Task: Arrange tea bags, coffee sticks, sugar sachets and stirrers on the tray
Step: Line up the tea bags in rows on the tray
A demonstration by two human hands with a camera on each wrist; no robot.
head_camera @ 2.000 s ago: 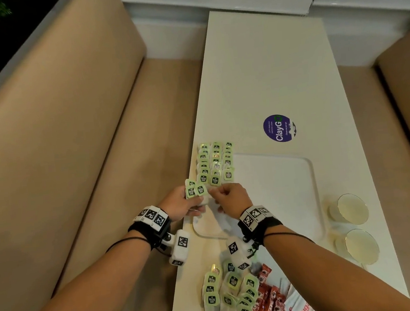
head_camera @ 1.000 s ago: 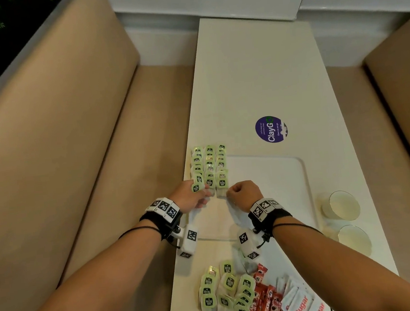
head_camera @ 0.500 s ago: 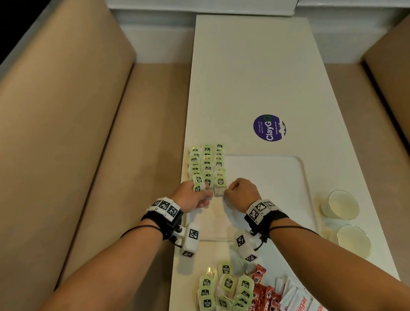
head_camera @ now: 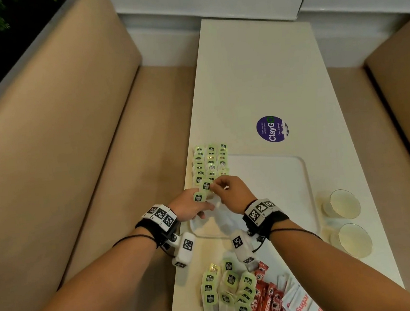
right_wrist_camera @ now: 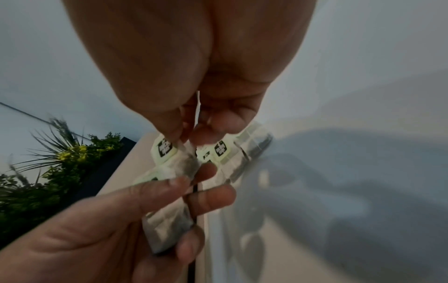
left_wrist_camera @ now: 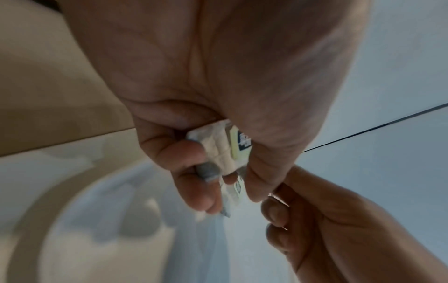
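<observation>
Three neat rows of green-tagged tea bags (head_camera: pixel 211 162) lie along the left side of the white tray (head_camera: pixel 283 173). Just in front of them my left hand (head_camera: pixel 201 209) grips a small bundle of tea bags (head_camera: pixel 199 196), fingers curled round it (left_wrist_camera: pixel 225 149). My right hand (head_camera: pixel 217 185) meets it from the right and pinches one tea bag (head_camera: pixel 206 185) between thumb and fingertip (right_wrist_camera: pixel 186 162). A loose pile of tea bags (head_camera: pixel 227 291), red coffee sticks (head_camera: pixel 265 297) and white sugar sachets (head_camera: pixel 300 301) lies on the table's near end.
Two glass cups (head_camera: pixel 345 204) (head_camera: pixel 354 240) stand right of the tray near the table edge. A purple round sticker (head_camera: pixel 272 128) sits beyond the tray. Beige bench seats (head_camera: pixel 86 154) flank the narrow white table (head_camera: pixel 260 62).
The right hand has moved left from the near end of the rows to the left hand and now pinches a tea bag from its bundle. The left hand has drawn back slightly.
</observation>
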